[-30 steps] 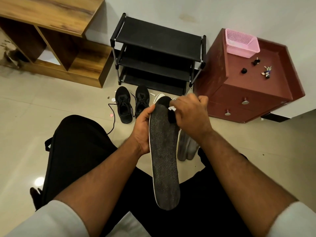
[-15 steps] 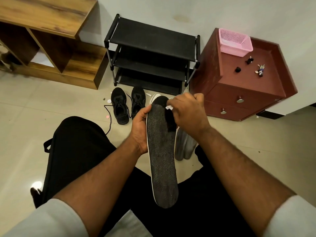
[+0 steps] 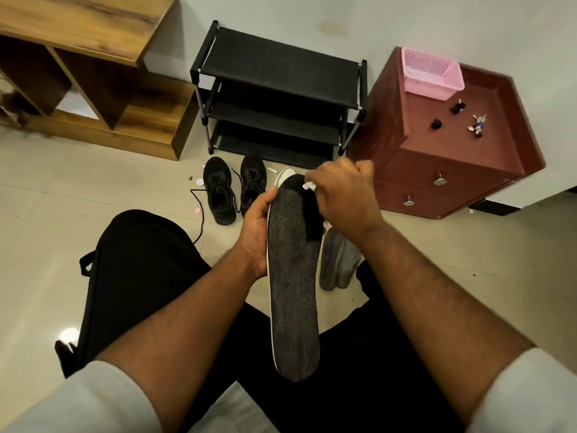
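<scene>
Your left hand (image 3: 257,226) grips the insole (image 3: 293,292) by its left edge near the top, thumb laid up along the rim and the other fingers hidden behind it, with the bare forearm rising from the lower left to a nearly straight wrist. Your right hand (image 3: 340,195) sits just above and to the right of that grip, knuckles up and fingers curled, pinching a small white scrap (image 3: 309,185) at the insole's top end. Its wrist bends downward, and the bare forearm comes in from the lower right.

Black shoe rack (image 3: 278,65), black sneakers (image 3: 219,195) before it, pink basket (image 3: 432,75) on maroon cabinet (image 3: 443,165)
</scene>
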`<state>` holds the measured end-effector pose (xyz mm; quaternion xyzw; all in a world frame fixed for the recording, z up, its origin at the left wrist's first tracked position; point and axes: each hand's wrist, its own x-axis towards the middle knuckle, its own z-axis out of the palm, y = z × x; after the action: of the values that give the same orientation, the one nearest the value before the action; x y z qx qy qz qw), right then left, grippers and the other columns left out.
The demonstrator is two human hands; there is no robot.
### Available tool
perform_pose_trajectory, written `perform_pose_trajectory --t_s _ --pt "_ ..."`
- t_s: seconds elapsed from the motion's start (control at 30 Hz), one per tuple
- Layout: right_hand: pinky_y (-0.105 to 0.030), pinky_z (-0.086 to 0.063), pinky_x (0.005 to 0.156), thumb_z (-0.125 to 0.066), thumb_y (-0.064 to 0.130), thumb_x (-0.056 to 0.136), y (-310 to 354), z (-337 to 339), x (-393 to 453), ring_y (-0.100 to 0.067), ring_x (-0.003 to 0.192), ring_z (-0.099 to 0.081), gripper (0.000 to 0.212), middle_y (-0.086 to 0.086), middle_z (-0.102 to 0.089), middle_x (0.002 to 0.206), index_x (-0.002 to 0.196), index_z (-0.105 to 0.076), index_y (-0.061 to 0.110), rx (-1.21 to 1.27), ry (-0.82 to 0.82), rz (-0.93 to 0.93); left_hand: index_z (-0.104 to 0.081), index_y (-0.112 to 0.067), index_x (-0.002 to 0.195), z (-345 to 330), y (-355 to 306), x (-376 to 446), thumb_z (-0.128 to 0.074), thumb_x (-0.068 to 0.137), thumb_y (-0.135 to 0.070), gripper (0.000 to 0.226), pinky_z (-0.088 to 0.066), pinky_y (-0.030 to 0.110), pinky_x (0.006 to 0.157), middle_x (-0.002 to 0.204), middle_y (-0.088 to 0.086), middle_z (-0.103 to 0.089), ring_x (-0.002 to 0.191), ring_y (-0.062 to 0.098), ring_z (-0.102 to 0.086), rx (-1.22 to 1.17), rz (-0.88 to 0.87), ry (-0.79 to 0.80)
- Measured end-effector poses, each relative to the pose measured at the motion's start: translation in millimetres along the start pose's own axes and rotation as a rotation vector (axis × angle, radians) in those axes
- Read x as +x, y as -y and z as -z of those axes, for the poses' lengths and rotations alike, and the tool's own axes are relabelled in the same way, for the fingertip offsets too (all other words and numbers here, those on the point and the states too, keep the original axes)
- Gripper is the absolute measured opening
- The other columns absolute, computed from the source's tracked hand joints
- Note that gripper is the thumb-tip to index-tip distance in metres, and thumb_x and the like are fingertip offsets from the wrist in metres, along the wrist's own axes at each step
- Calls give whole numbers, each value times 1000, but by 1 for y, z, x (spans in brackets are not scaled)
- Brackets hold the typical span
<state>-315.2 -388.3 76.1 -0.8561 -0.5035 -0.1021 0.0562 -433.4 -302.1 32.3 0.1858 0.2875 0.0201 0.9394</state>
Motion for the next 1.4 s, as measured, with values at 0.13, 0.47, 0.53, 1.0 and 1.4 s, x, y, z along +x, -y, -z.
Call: perform_pose_trajectory --t_s 0.13,0.47,0.53,1.0,1.4 --pt "-33 -19 76 -55 14 84 5 0 -1 -20 85 -54 17 5 -65 86 92 -69 21 -6 50 47 -78 -5 85 3 -5 0 -39 97 -46 58 -58 34 75 87 14 -71 74 25 -69 -33 -46 8" --pt "-30 -15 74 -41 21 86 13 -3 -19 -20 83 -55 29 5 -65 83 91 -69 21 70 15 9 -76 -7 86 4 -4 -2 -39 94 -47 55 -54 34 72 85 13 -70 74 25 -68 -10 -23 2" --pt "-29 -13 76 -45 19 89 14 0 2 -20 86 -54 25 4 -66 87 94 -70 20 49 9 -1 -76 -6 91 2 -3 -4 -39 96 -47 56 -58 36 70 90 15 -72 77 27 -70 -32 -22 25" --pt "-33 -23 75 -47 19 86 19 -4 -23 -21 83 -56 24 3 -67 87 95 -69 19 54 12 79 -75 -6 89 2 -5 -2 -38 96 -48 57 -55 34 75 87 13 -71 77 25 -69 -45 -18 15" --pt "-34 -34 75 -53 15 85 35 -14 -49 -22 83 -63 22 -1 -69 91 99 -70 15 172 113 189 -78 -3 85 11 -14 -1 -32 96 -52 68 -59 34 73 93 17 -73 79 28 -72 -106 -32 28"
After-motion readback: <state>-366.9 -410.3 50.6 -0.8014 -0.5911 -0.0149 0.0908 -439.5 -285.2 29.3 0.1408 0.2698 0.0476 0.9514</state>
